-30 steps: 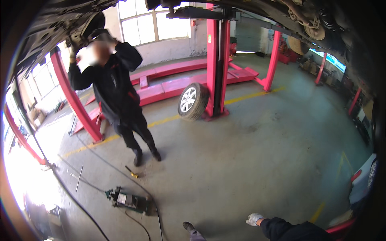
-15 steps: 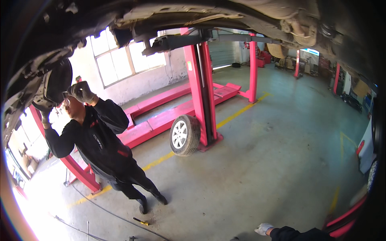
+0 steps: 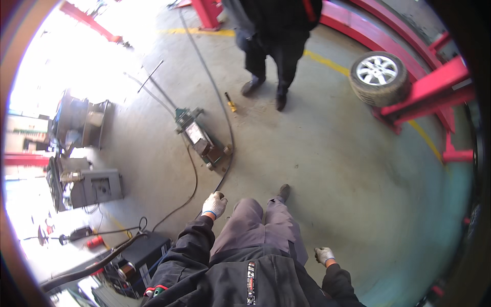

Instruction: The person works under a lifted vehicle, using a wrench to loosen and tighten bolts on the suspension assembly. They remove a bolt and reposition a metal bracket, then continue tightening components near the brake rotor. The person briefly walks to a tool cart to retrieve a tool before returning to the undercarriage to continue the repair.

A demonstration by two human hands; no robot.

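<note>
My left hand [image 3: 215, 205], in a white knitted glove, hangs beside my left thigh with its fingers curled. A small brownish patch shows at its fingertips, and I cannot make out whether it is a held thing or soiled glove. On the other side, my right hand [image 3: 323, 255] is also gloved and curled, away from my hip. Whatever it may hold is hidden. Nearest my left hand, a black hose [image 3: 230, 169] lies on the floor. Beyond it stands a green floor jack [image 3: 197, 135] with a long handle.
A co-worker [image 3: 276, 38] in dark clothes stands ahead, near a yellow-and-black tool [image 3: 230, 103]. A wheel [image 3: 378, 77] leans by a red lift post [image 3: 434, 89]. Grey equipment [image 3: 97, 187] and a black cabinet [image 3: 146, 261] stand at left, with cables on the floor.
My view has swung down and left, from the car's underside to the floor and my body. My left hand has come into view; my right hand still looks closed.
</note>
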